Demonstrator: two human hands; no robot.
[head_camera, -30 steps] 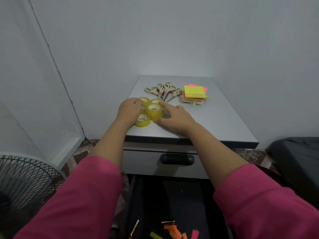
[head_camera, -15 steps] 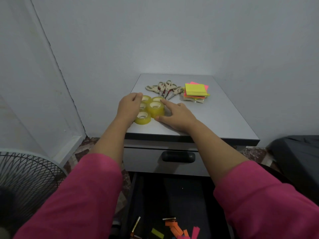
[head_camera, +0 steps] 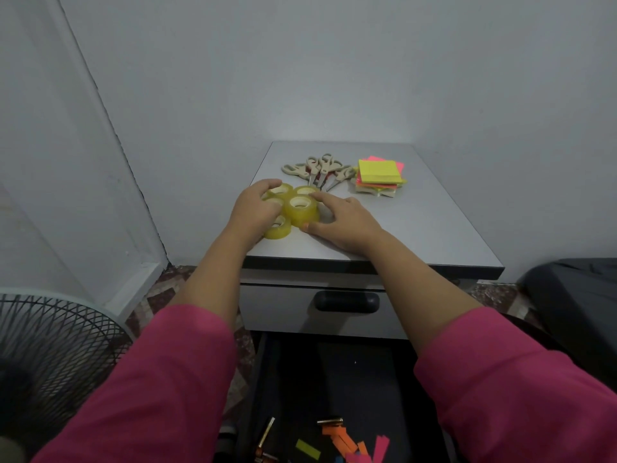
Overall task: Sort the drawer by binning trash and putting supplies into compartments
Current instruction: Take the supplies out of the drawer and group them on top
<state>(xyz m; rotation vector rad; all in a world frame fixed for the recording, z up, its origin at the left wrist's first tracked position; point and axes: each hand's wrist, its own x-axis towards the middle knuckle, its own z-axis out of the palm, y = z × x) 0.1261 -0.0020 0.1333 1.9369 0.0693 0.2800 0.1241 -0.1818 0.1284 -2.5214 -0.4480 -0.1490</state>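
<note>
Yellow-tinted clear tape rolls [head_camera: 293, 205] clustered at the front left of the grey counter [head_camera: 434, 228], four or five of them, touching one another, one lying on top of the rest. Left hand [head_camera: 255, 208] cupped over the cluster's left side, fingers curled round the rolls there. Right hand [head_camera: 344, 217] pressed against the right side, forefinger stretched along the far edge and thumb against the near one, fingers fairly straight. Together hemming the rolls in, seemingly gathering them into a tidy group.

Behind, beige-handled scissors [head_camera: 317, 170] fanned in a bunch, and just to their right a stack of sticky notes [head_camera: 379, 177], yellow pad on top, pink and orange below. Three kinds of supplies grouped on top, then: roughly the sorting half under way.

Below, open drawer [head_camera: 350, 379], dark and mostly bare, with orange, pink and yellow paper scraps [head_camera: 347, 444] and a few small brass-coloured items [head_camera: 267, 436] at its near end. No compartments visible. Left, by the look of it: binning the scraps, then returning supplies to their places.
</note>
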